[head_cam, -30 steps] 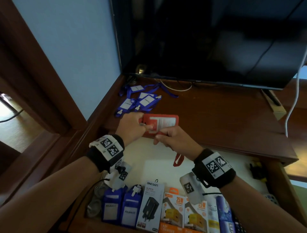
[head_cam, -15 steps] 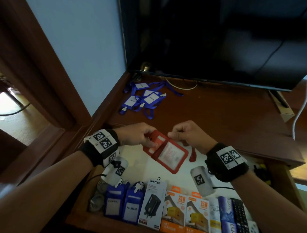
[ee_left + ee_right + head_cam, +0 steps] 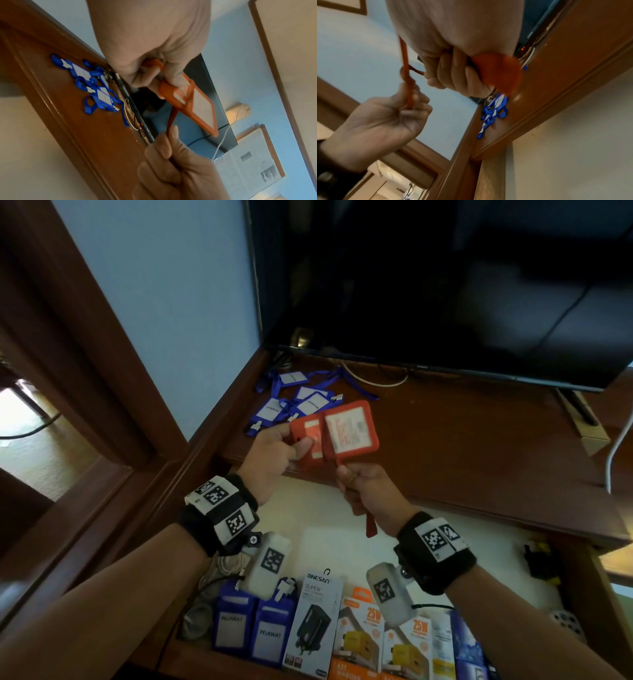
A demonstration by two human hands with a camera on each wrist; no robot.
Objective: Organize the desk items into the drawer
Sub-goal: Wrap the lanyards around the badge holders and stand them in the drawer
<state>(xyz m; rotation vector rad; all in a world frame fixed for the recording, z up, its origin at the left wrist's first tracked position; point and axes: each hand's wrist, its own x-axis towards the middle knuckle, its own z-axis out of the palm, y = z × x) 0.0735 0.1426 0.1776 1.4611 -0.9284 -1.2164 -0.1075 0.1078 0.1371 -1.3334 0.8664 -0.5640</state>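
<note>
The left hand pinches the red badge holder above the desk edge, over the open drawer; the right hand grips its red strap. The loose strap tail could catch the drawer's front boxes when lowered.

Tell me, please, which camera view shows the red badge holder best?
The head view: the red badge holder shows its whole face, gripped by the left hand. The left wrist view shows it obliquely, still sharp; the right wrist view gives only an orange blur behind the fingers.

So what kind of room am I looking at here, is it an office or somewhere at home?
Probably a home or hotel room, not an office: a flat-screen TV stands on a wooden desk against a blue wall, with a framed picture nearby.
</note>
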